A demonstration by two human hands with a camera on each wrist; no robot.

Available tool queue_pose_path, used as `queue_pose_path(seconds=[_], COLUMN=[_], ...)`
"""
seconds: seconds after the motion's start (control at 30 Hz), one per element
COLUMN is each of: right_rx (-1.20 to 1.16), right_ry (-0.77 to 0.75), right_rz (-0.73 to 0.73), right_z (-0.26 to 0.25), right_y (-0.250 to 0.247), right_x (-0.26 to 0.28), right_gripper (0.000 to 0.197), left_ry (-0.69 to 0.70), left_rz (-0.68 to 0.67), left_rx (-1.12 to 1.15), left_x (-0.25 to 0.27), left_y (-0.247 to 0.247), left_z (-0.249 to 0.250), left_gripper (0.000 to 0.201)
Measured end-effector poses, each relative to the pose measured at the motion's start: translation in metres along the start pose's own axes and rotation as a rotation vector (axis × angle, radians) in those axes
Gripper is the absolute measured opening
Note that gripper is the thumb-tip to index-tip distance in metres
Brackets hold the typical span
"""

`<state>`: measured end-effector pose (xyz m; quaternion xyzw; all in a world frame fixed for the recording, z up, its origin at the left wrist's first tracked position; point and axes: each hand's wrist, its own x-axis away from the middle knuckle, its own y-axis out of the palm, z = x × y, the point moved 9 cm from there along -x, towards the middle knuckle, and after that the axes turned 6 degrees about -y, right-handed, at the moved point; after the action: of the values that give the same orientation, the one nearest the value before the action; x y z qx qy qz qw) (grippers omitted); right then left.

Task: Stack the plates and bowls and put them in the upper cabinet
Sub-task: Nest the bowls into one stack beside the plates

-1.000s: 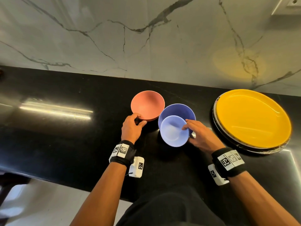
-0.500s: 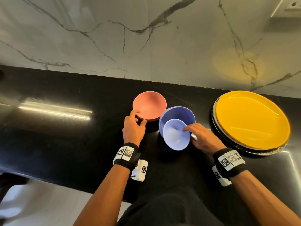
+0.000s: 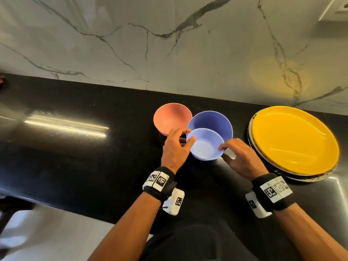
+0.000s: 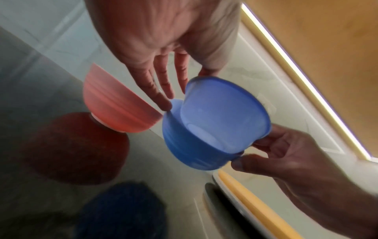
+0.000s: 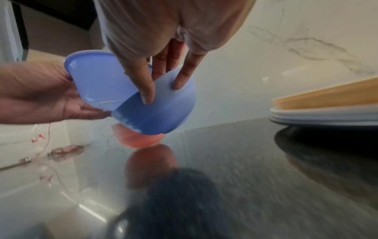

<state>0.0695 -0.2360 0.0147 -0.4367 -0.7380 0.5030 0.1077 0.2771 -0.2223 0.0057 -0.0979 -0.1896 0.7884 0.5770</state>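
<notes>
A small light-blue bowl (image 3: 204, 146) sits tilted inside a larger blue bowl (image 3: 216, 121) on the black counter (image 3: 94, 157). My left hand (image 3: 188, 135) pinches the small bowl's left rim, thumb on the lip. My right hand (image 3: 224, 149) grips the larger bowl's right side; in the left wrist view its thumb presses the wall of the larger bowl (image 4: 194, 155), which looks tipped up off the counter. A pink bowl (image 3: 172, 118) stands just left, untouched. A yellow plate (image 3: 293, 140) tops a plate stack at the right.
The marble backsplash (image 3: 169, 44) rises straight behind the bowls. The counter's front edge (image 3: 75, 210) runs close to my body. A wall socket (image 3: 340, 8) is at the top right. Bare counter stretches to the left of the pink bowl.
My left hand has left the pink bowl and moved right onto the small blue bowl's rim. The right hand has stayed at the blue bowls' right side.
</notes>
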Motion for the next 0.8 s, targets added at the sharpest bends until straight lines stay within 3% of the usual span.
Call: queue_pose_path(seconds=[0.13,0.23,0.33,0.47,0.63,0.73,0.8], right_rx=[-0.078,-0.160,-0.296,-0.297,-0.288,-0.284,-0.320], right_ry=[-0.051,-0.046,-0.032,0.025,0.056,0.113,0.136], right_rz=[0.124,0.172,0.139,0.018,-0.102,-0.119,-0.114], right_z=[-0.019,-0.030,-0.034,-0.035,-0.038,-0.028,-0.020], right_y=[-0.029,-0.035,-0.020,0.019,0.056,0.066,0.069], right_x=[-0.020,-0.048,-0.079,-0.109,-0.127,-0.126,-0.123], right_gripper=[0.033,0.033,0.036,0.035,0.031,0.028,0.022], left_ry=[-0.053,-0.227,-0.467,-0.599,-0.646,-0.578,-0.545], left_rz=[0.149,0.352,0.315,0.265,0.242,0.252,0.238], left_rx=[0.212,0.091,0.159,0.378,0.528,0.533,0.552], left_x=[-0.010,-0.030,-0.047,-0.055,-0.051,-0.052,-0.054], left_y=[-0.035,-0.067,-0.068,-0.055,-0.056,-0.062,-0.063], left_z=[0.003,-0.026,-0.062,-0.091,-0.085,-0.088,-0.085], left_gripper=[0.021,0.027,0.042,0.071,0.049,0.032,0.030])
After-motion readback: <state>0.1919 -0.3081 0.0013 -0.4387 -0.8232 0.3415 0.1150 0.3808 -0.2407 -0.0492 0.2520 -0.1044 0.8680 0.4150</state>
